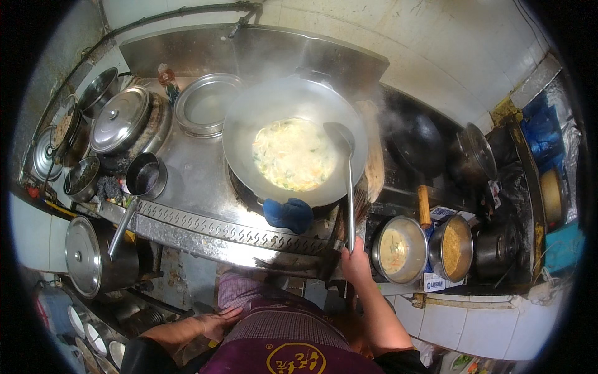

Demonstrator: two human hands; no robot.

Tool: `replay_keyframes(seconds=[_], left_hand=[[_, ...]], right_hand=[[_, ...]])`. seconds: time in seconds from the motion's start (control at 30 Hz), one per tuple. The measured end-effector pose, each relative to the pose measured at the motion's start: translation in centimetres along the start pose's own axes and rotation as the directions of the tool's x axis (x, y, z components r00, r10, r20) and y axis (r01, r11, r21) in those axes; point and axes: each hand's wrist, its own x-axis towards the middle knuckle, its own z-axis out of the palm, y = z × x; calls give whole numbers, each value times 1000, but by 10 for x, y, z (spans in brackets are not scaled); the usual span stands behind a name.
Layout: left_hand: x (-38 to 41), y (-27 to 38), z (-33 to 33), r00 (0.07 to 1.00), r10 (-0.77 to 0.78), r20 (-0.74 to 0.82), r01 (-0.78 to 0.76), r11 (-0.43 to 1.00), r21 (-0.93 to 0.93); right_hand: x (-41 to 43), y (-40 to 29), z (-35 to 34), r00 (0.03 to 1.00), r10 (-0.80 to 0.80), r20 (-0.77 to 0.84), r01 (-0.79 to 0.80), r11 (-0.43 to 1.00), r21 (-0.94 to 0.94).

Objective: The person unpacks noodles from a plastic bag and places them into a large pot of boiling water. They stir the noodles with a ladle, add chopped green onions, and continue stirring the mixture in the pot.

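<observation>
My right hand (358,265) grips the end of a long-handled metal ladle (351,196). Its head rests inside a large wok (240,149), against the right wall. A steaming pale yellow liquid mixture (294,156) with green and orange shreds fills the wok's bottom; steam blurs its details. A folded blue cloth (288,215) lies over the wok's near rim, with neither hand on it. Down by my thigh, my left hand (222,322) lies flat against the purple checked clothing, holding nothing.
Left on the steel stove top (196,173) stand a round metal pan (208,105), a lidded pot (119,119) and a saucepan (146,175) whose handle overhangs the front edge. At right are a bowl of shredded mixture (395,252), a bowl of yellow crumbs (452,252) and a dark wok (416,135).
</observation>
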Motion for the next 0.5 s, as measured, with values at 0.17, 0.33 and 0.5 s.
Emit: replay_keyframes(seconds=[0.17,0.33,0.5], left_hand=[[-1,24,-23,988,-123,94,125,992,-21],[-11,76,-78,947,-232,221,243,970,-26],[-12,61,-65,971,-177,159,193,977,-91]], right_hand=[[0,2,-1,1000,3,-3,-3,1000,-3],[0,1,-2,1000,9,10,-9,1000,-7],[0,-2,-2,1000,14,13,-14,1000,-1]])
